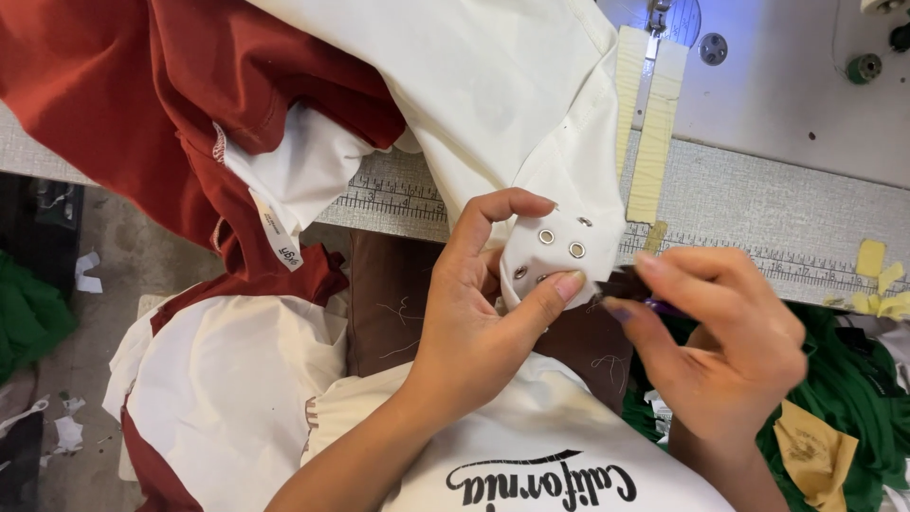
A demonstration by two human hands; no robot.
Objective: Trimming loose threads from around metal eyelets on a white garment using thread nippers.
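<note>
Over the tabletop (739,204) edge, seen from my head camera, my left hand (474,322) pinches a fold of cream fabric (493,85) between thumb and forefinger, right at a cluster of metal eyelets (547,236). Just beside it, my right hand (730,341) is closed around a small dark tool with a purple handle (637,292), its tip touching the fabric's edge by my left thumb. Rust-red cloth (123,95) is joined to the cream piece and hangs off the tabletop to my left. Green fabric (853,379) lies below my right hand, and the sewing machine (787,66) stands beyond the yellow tape strips (649,142)
</note>
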